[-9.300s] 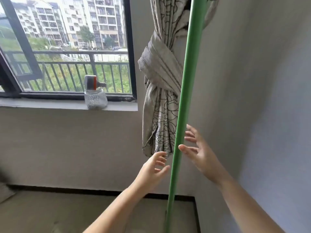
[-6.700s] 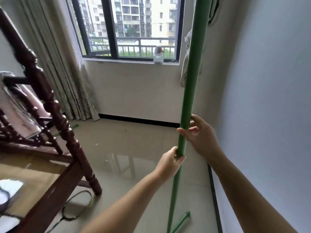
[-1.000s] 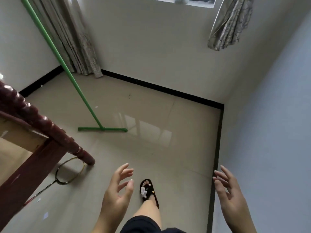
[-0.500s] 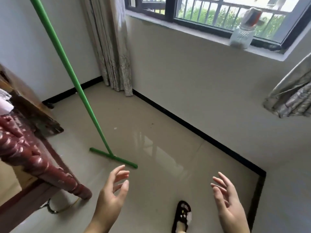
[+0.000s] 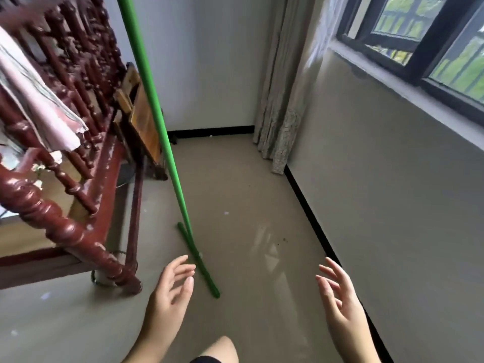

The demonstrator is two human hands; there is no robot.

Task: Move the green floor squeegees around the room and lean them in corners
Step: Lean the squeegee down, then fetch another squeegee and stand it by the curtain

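Observation:
A green floor squeegee [image 5: 159, 121] stands slanted in front of me, its long handle running up out of the top of the view. Its green blade [image 5: 199, 260] rests on the tiled floor, pointing towards me. My left hand [image 5: 170, 292] is open with fingers spread, just left of the near end of the blade and not touching it. My right hand [image 5: 340, 299] is open too, well to the right near the wall under the window. What the handle's upper end rests on is out of view.
A dark red carved wooden bed frame [image 5: 65, 226] fills the left side, with cloth [image 5: 39, 100] draped over it. A curtain [image 5: 282, 100] hangs in the far corner. A window [image 5: 424, 45] is at upper right. A black skirting strip [image 5: 314, 226] runs along the wall.
My view has swung left towards the far corner and closer to the squeegee. Its blade now lies just ahead of my left hand. Both hands stay open and hold nothing.

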